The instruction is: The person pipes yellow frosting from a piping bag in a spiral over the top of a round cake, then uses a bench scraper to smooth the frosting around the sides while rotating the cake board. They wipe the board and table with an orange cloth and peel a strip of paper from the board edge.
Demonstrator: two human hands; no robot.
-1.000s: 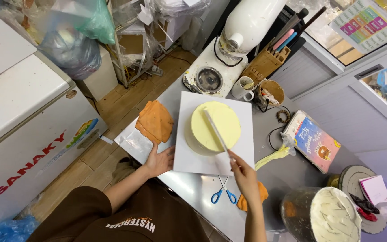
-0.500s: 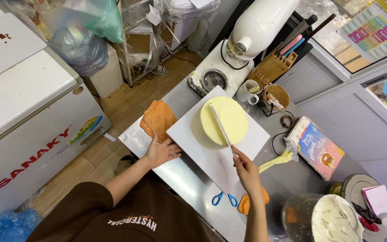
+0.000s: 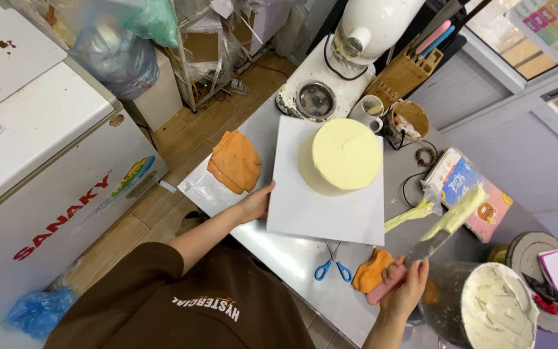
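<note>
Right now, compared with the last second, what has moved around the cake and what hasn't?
The right hand has lifted the long metal spatula off the round pale-yellow cake and drawn it back to the right, its blade now coated in cream, above the bowl of white cream. The left hand stays on the edge of the square white board. The folded orange cloth and blue-handled scissors lie as before.

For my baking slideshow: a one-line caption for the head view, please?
Left hand steadies white square board under round pale-yellow cake; right hand lifts cream-coated spatula.
</note>
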